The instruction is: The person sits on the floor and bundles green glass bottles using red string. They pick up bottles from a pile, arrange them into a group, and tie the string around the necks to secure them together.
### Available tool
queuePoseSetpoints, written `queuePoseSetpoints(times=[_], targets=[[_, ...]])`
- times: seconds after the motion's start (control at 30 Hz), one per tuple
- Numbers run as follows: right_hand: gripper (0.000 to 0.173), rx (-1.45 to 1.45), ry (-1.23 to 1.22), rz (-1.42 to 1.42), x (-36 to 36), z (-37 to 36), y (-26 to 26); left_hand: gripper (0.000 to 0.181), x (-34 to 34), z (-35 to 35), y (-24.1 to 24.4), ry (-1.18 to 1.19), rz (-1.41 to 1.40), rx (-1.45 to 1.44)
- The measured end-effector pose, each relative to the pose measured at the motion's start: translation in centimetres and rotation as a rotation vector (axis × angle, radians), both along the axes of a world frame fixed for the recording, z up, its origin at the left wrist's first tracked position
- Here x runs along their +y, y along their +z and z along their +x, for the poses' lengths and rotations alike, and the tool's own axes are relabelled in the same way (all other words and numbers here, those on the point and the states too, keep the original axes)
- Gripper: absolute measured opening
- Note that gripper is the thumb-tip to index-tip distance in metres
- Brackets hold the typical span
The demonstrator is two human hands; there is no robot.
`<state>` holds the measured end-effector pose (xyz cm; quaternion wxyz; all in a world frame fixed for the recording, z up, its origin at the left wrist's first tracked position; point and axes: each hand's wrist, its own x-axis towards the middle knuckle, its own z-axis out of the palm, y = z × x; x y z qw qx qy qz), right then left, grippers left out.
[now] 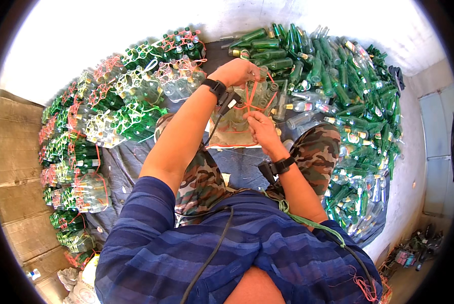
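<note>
Clear glass bottles (263, 93) stand grouped on a board (230, 140) between my knees, with red plastic twine (252, 99) running around and across their necks. My left hand (242, 72) is at the far side of the group, its fingers closed on a strand of that twine near a bottle mouth. Closer to me, my right hand (260, 127) pinches the twine where strands meet at the near edge of the bottles. My left forearm and wrist device hide part of the group's left side.
Tied bundles of green and clear bottles (135, 117) stand in rows along the left. Loose bottles (341, 76) lie heaped from the far side round to the right. A dark plastic sheet (124, 163) covers the floor. Green twine (306, 220) hangs over my right arm.
</note>
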<state>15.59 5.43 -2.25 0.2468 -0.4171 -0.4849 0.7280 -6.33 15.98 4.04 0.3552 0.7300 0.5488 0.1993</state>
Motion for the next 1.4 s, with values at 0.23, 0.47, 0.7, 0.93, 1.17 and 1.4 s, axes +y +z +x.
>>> queuePoseSetpoints(times=[0.23,0.47,0.7,0.93,1.17,1.4], targets=[[0.021,-0.029,-0.025,0.151,-0.4,-0.2,-1.3,0.018,0.4,0.7,-0.1,-0.005,-0.030,0.153],[0.020,-0.088,0.116,0.180,0.3,1.5,-0.8,0.021,0.2,-0.1,-1.6,-0.069,0.115,0.253],[0.018,-0.043,0.092,0.066,-0.1,2.2,1.8,0.015,-3.2,0.5,-2.1,0.122,0.479,0.279],[0.016,0.024,0.057,-0.041,-0.6,3.5,2.6,0.013,-10.9,4.0,-0.4,0.146,0.502,0.364],[0.014,0.102,-0.017,0.019,-0.6,3.7,3.2,0.033,-13.4,4.4,-4.1,0.148,0.512,0.387],[0.018,0.016,0.032,0.356,2.8,2.9,5.1,0.028,-12.4,4.8,-5.6,0.177,0.565,0.350]])
